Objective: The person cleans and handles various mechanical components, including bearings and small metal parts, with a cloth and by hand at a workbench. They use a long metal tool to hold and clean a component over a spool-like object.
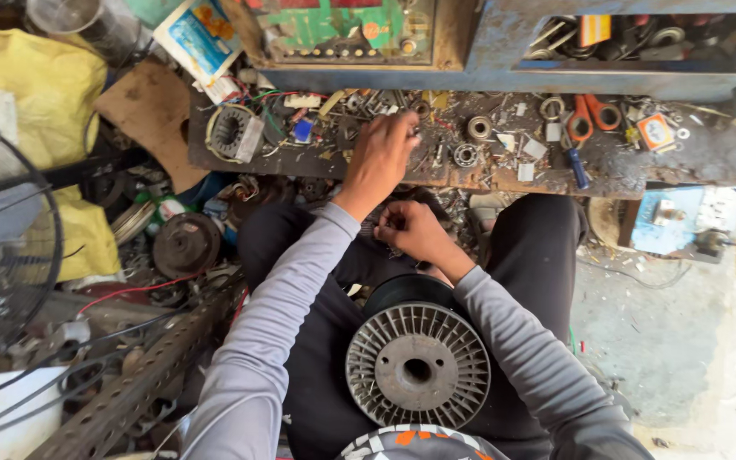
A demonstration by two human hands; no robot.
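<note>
- While the left hand (pixel 379 158) digs fingers-down through bench (pixel 606 175) clutter, go slow.
- Right hand (pixel 412 230) is pinched shut, probably on something small; brace it near the spool (pixel 417 366).

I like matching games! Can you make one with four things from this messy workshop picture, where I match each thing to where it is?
Things:
1. grey ribbed spool
2. orange-handled scissors
3. fan guard
4. left hand

Places:
A. far left edge of the picture
B. on the person's lap
C. reaching onto the cluttered bench
D. lying on the bench, to the right

Pairs: 1-B, 2-D, 3-A, 4-C
</note>
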